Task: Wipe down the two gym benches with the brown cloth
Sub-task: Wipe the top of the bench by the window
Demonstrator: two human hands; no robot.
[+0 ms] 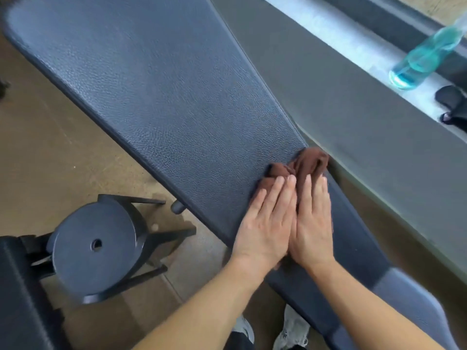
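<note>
The left hand (265, 223) and right hand (313, 221) are pressed flat, side by side, on the brown cloth (309, 161) at the gym bench's (164, 97) three-o'clock edge. Overlapping strokes toward ten o'clock are advised.

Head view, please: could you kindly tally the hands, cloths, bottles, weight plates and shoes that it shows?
Hands: 2 (left hand, right hand, both flat on the cloth)
Cloths: 1 (brown cloth)
Bottles: 1 (bottle of blue liquid)
Weight plates: 1 (weight plate)
Shoes: 2 (left shoe, right shoe)
Total: 7
</note>
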